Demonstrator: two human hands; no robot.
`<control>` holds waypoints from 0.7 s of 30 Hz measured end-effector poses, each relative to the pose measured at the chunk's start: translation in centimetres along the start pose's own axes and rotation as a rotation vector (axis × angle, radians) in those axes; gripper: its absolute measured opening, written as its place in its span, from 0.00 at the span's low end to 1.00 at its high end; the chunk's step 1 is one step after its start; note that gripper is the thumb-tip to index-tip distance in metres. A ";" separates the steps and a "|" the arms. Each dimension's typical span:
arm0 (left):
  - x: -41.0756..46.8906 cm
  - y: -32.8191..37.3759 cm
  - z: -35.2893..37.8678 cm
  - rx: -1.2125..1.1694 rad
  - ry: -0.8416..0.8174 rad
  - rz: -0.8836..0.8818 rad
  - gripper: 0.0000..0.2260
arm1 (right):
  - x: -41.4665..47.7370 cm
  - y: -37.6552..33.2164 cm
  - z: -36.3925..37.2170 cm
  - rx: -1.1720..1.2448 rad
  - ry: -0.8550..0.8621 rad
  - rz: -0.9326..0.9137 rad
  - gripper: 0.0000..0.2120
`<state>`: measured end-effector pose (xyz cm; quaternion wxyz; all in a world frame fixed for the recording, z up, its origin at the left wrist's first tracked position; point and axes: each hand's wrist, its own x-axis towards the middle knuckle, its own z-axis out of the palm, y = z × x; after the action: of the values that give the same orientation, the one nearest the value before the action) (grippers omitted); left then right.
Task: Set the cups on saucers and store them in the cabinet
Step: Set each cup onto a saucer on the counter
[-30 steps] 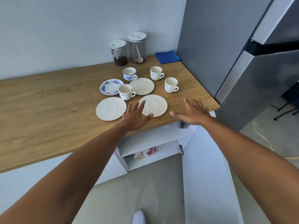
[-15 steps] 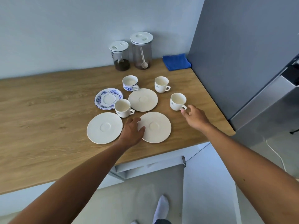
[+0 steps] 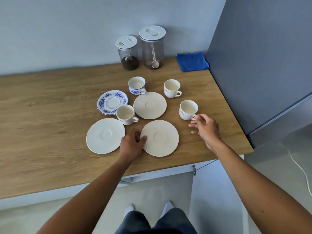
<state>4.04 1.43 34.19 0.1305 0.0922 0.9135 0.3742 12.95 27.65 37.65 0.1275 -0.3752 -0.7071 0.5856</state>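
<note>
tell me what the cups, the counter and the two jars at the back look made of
Cups, like the white cup the right hand pinches by the handle: likely glazed ceramic, smooth with a soft sheen. Counter: wood or wood-look laminate, matte with visible grain; cannot tell which. Jars: clear plastic or glass with white, probably plastic, lids.

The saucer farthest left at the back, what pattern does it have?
The saucer is white with blue flowers round its rim and a plain centre, shown clearly in the head view.
</note>
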 end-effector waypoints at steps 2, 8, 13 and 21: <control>-0.2 0.0 0.2 -0.023 0.027 -0.017 0.10 | -0.9 -0.2 0.0 -0.018 0.023 -0.050 0.07; -0.3 -0.1 0.2 -0.038 0.038 -0.027 0.10 | -5.3 -0.6 1.0 -0.053 -0.088 -0.152 0.07; -0.2 -0.3 0.0 -0.042 0.034 -0.003 0.10 | -7.8 0.2 3.4 -0.074 -0.203 -0.153 0.06; 0.0 -0.5 0.0 -0.052 0.017 0.009 0.11 | -8.4 1.0 4.9 -0.140 -0.235 -0.162 0.07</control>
<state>4.00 1.06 33.84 0.1233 0.0895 0.9041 0.3993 15.99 18.38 37.52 0.0642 -0.2537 -0.7842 0.5626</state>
